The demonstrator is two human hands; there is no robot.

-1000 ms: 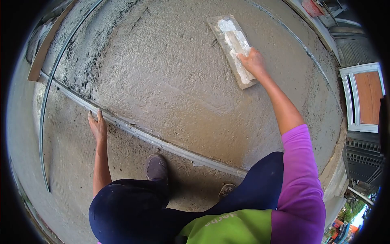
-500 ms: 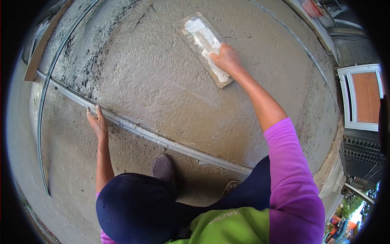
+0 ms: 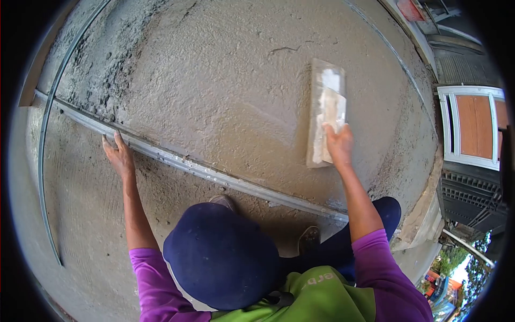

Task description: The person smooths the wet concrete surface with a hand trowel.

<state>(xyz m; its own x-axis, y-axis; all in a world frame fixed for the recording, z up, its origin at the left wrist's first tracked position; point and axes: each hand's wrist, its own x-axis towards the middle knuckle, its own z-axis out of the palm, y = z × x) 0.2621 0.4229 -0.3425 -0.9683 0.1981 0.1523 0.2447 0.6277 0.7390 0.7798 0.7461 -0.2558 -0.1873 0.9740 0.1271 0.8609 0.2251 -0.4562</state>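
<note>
The right hand (image 3: 339,144) has its grip closed on the handle of a flat float (image 3: 323,102). The float lies on the wet cement (image 3: 214,80) at the right of the scene, with its long side running from near to far. I judge the float to be stiff and rather light. Its back is crusted with pale dried mortar, so it may feel rough. The handle along the middle of the back is the place to hold it. The cement looks soft and should mark easily. The left hand (image 3: 119,154) is open and spread flat at the near left, reaching the metal rail (image 3: 214,173). I cannot tell if it presses on the rail. The handle is mostly hidden under the hand and the crust, and the underside of the float is not visible. The dark blue knee (image 3: 222,255) covers most of the shoes (image 3: 310,238).
</note>
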